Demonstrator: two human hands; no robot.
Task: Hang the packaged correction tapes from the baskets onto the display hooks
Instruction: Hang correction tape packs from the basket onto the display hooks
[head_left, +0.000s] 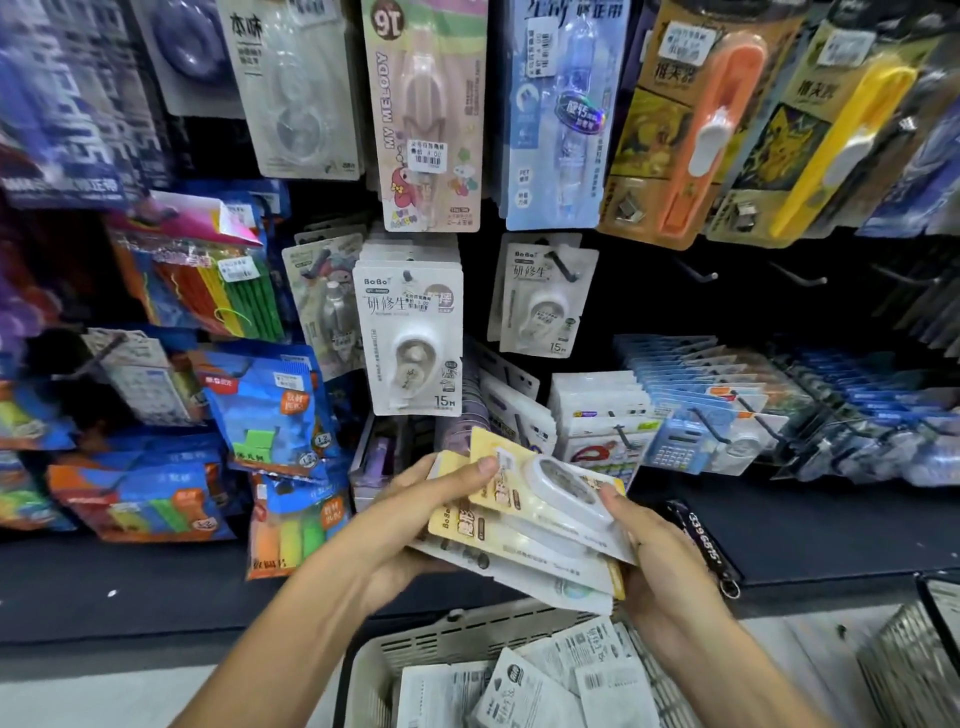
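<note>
Correction tapes (524, 525) in yellow and white cards lie fanned in a small stack between both hands, held above the far rim of a pale slotted basket (441, 636) and in front of a dark display wall (649, 312) crowded with hooks.

At the wall's left edge hang blurred dark cards, then bags of coloured clips (208, 275) and blue pouches (265, 405); their print is too smeared to read. The left hand (415, 514) grips the stack from the side, thumb curled over the top card, fingers hidden beneath.

Mid-wall, a pink card reads "MY MELODY" (423, 114). Below it a full hook carries white cards (408, 338) marked "BoBo" and "15M"; beside them a nearly bare hook (563, 267) holds a few more of the same kind.

The right hand (660, 561) clasps the stack's right edge, thumb on the top blister, fingers out of sight underneath. In the basket, more packets (530, 680) lie face down, barcodes showing; the frame's lower edge cuts them off.

To the right hang an orange tool card (691, 130) and a yellow one (831, 145), above rows of blue cards (691, 384). A second basket (914, 654) shows only partly at the lower right corner.
</note>
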